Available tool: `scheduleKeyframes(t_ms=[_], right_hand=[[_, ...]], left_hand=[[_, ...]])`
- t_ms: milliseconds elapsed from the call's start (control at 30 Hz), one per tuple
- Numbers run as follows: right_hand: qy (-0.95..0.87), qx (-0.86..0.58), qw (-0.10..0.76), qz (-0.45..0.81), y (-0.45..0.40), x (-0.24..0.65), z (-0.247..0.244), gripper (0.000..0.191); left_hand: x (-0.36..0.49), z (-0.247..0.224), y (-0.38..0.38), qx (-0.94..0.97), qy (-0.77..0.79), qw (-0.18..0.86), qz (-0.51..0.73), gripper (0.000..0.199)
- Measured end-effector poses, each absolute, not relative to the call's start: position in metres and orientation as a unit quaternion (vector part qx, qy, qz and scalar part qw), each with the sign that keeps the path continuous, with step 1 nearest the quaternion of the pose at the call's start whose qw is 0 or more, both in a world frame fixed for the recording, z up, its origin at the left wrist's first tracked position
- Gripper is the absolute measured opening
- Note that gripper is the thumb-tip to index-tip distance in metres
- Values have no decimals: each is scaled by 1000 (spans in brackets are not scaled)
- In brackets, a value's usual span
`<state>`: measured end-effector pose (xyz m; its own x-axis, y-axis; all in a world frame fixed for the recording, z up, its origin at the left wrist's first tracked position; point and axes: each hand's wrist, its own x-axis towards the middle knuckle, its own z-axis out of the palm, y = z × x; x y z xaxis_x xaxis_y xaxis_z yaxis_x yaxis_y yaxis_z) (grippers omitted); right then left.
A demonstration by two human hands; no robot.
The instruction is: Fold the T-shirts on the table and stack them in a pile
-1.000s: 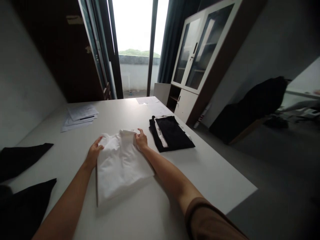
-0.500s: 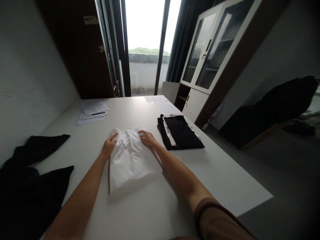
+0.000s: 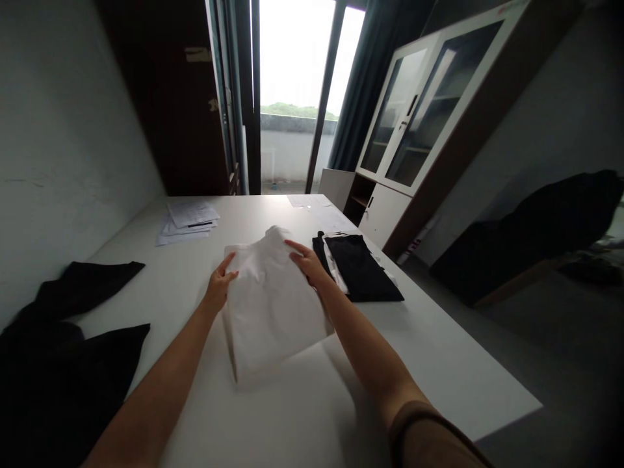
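Note:
A folded white garment (image 3: 275, 305) is held by its two sides, its far edge raised off the white table (image 3: 419, 364). My left hand (image 3: 220, 283) pinches the left side near the far corner, thumb and forefinger on the cloth. Gripping the far right side is my right hand (image 3: 309, 263), its forefinger stretched along the top edge. The cloth bunches to a small peak between the hands. Whether it is a shirt or trousers I cannot tell.
Right of the garment lies a stack of folded black and white clothes (image 3: 361, 270). Black cloth (image 3: 58, 364) covers the table's left side. Papers with a dark pen (image 3: 188, 221) lie at the far left. A white cabinet (image 3: 385, 208) stands beyond the right edge.
The white garment has come up off the table between both hands, its creases pulled smoother. Both hands have risen with it. The view has shifted slightly.

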<state>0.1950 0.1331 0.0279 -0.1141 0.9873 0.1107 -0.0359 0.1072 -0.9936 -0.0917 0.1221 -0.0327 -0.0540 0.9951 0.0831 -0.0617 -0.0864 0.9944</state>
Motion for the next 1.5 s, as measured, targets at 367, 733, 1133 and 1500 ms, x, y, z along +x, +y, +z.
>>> scheduleKeyframes(t_ms=[367,733,1133,1500], right_hand=[[-571,-493,563,337,127,364,116,71],[-561,-773,297,-21,200,485,113,53],[-654,-748,114,-21,162,379,-19,59],[-728,-655,164,-120,171,357,-56,50]], left_hand=[[60,54,174,523,235,592,566,88],[135,25,242,730,499,345,316,52],[-11,-62,177,812,471,217,266,33],[-309,11,87,612,788,14,67,33]])
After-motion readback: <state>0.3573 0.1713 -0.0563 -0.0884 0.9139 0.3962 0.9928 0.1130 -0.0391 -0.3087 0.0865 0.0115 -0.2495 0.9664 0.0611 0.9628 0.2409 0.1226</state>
